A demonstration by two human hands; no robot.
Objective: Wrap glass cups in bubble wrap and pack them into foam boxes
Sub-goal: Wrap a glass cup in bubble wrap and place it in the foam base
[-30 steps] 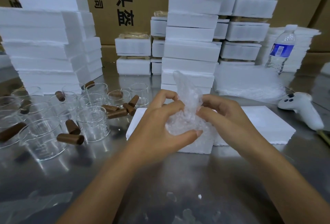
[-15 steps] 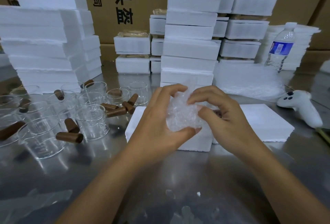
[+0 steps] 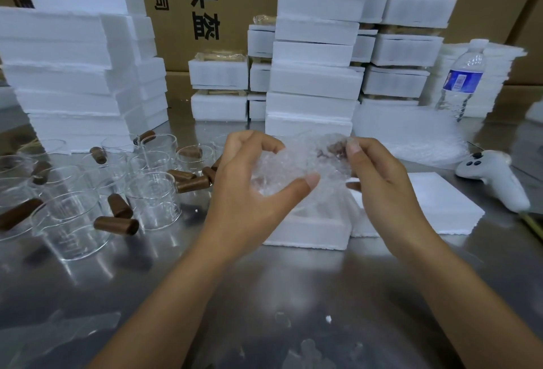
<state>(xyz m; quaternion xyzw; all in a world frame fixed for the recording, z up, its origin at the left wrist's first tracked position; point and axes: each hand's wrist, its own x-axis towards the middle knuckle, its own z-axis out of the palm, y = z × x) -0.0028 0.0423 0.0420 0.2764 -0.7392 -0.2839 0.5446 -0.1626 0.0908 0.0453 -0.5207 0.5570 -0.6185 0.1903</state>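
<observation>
Both hands hold a glass cup wrapped in bubble wrap just above an open white foam box on the steel table. My left hand curls round the bundle's left side, thumb underneath. My right hand pinches the wrap at its right end, where a brown handle shows through. Several bare glass cups with brown handles stand to the left. A flat foam lid lies to the right of the box.
Tall stacks of foam boxes rise behind the work spot and at the far left. A pile of bubble wrap sheets, a water bottle and a white controller are at the right. Cardboard cartons form the back wall.
The loose upright tail of bubble wrap has been folded down over the cup. The bundle now lies sideways between my hands, and my right hand has shifted to its right end.
</observation>
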